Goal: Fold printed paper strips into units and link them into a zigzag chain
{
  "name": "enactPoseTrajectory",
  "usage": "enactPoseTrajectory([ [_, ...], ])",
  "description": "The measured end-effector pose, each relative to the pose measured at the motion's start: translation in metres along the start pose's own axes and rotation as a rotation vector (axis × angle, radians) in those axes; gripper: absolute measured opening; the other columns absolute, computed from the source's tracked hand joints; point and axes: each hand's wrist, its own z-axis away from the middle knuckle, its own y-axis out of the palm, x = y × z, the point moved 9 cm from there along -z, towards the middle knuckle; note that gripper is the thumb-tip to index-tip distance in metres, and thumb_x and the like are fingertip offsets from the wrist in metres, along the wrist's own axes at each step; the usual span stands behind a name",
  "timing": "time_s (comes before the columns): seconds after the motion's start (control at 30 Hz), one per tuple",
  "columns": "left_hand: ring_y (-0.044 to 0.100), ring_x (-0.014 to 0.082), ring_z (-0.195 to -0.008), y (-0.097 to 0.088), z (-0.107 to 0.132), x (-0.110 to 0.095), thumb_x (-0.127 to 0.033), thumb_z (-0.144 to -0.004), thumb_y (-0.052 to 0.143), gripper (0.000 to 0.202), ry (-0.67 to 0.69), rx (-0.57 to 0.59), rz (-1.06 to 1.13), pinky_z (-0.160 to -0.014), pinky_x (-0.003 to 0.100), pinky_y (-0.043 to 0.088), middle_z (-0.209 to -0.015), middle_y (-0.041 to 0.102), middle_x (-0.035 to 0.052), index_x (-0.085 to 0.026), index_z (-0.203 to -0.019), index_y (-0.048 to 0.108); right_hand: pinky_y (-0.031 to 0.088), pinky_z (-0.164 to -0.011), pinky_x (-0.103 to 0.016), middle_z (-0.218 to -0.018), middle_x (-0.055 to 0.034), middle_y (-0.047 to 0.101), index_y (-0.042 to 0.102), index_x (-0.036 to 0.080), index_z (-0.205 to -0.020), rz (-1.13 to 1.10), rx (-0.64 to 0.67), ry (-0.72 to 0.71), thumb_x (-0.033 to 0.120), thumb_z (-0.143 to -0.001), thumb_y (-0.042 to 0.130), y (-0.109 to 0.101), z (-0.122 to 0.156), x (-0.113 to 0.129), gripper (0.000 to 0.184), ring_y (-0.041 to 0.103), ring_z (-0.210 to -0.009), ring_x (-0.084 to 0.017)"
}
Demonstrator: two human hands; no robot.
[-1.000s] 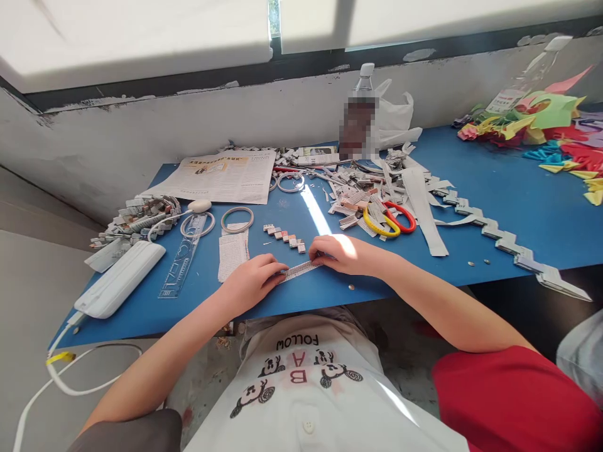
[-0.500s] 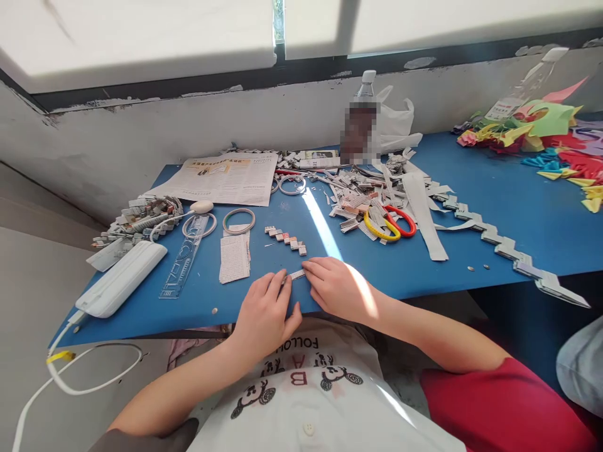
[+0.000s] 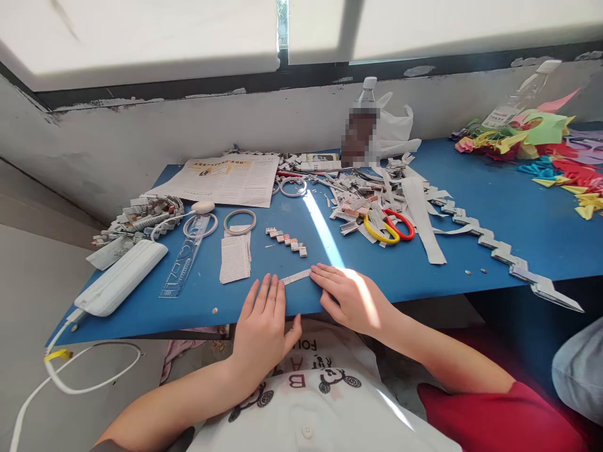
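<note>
A narrow strip of printed paper point(image 3: 296, 277) lies flat near the table's front edge. My left hand point(image 3: 262, 329) rests palm down with fingers stretched out, its fingertips at the strip's left end. At the right end, the straight fingers of my right hand point(image 3: 346, 295) press on the paper. Just beyond is a short zigzag chain of folded paper links point(image 3: 286, 242). To its left, a roll of tape point(image 3: 240, 222) sits on a stack of cut printed paper point(image 3: 235, 258).
A clear ruler point(image 3: 181, 263) and white power bank point(image 3: 121, 277) lie left, below a newspaper sheet point(image 3: 221, 182). Yellow-and-red scissors point(image 3: 399, 225) sit among paper scraps. A long folded-paper chain point(image 3: 504, 254) runs right. A bottle point(image 3: 360, 125) stands behind; colourful paper pieces point(image 3: 549, 129) lie far right.
My hands have moved apart, so more of the paper strip shows between them. The left fingers have straightened and slid slightly left; the right hand has shifted a little right.
</note>
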Motion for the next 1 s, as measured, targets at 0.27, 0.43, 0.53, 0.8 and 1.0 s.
enactPoseTrajectory([
  [0.27, 0.067, 0.0290, -0.101, 0.000, -0.029, 0.007, -0.029, -0.096, 0.044, 0.032, 0.079, 0.065, -0.028, -0.091, 0.043, 0.050, -0.098, 0.073, 0.0155, -0.011, -0.091, 0.071, 0.048, -0.071, -0.028, -0.092, -0.0071, 0.070, 0.069, 0.018, -0.091, -0.109, 0.346, 0.126, 0.016, -0.084, 0.061, 0.015, -0.051, -0.035, 0.011, 0.066, -0.085, -0.021],
  [0.43, 0.065, 0.0257, -0.079, 0.020, -0.065, 0.026, -0.027, -0.094, 0.047, 0.022, 0.026, 0.328, 0.094, -0.069, 0.038, 0.049, -0.083, 0.068, 0.0099, -0.015, -0.086, 0.063, 0.041, -0.062, -0.025, -0.088, -0.0078, 0.068, 0.063, 0.017, -0.085, -0.050, 0.438, 0.028, 0.011, -0.082, 0.059, 0.012, -0.065, -0.024, 0.007, 0.063, -0.082, -0.020],
  [0.53, 0.064, 0.0234, -0.083, 0.026, -0.085, 0.036, -0.025, -0.096, 0.038, 0.023, 0.000, 0.416, 0.342, -0.066, 0.032, 0.047, -0.092, 0.069, 0.0083, -0.018, -0.097, 0.060, 0.036, -0.056, -0.025, -0.083, -0.0055, 0.069, 0.060, 0.018, -0.092, -0.041, 0.395, 0.052, 0.015, -0.087, 0.054, -0.001, -0.073, -0.025, 0.008, 0.063, -0.074, -0.018],
  [0.8, 0.046, 0.0145, -0.064, 0.038, -0.111, 0.069, -0.049, -0.094, 0.035, 0.045, -0.210, 0.620, 1.227, -0.060, 0.027, 0.040, -0.069, 0.047, 0.0008, -0.016, -0.093, 0.067, 0.050, -0.067, -0.027, -0.084, -0.0049, 0.070, 0.065, 0.018, -0.094, -0.429, -0.047, -0.213, 0.025, -0.087, 0.060, -0.048, -0.099, -0.034, 0.011, 0.063, -0.074, -0.015],
  [1.0, 0.044, 0.0129, -0.068, 0.043, -0.095, 0.058, -0.050, -0.086, 0.054, 0.035, -0.222, 0.784, 1.405, -0.063, 0.026, 0.039, -0.083, 0.054, 0.0032, -0.017, -0.089, 0.067, 0.053, -0.068, -0.030, -0.084, -0.0059, 0.070, 0.074, 0.018, -0.084, -0.875, 0.133, -0.176, 0.033, -0.078, 0.072, -0.026, -0.096, -0.039, 0.017, 0.064, -0.075, -0.017],
])
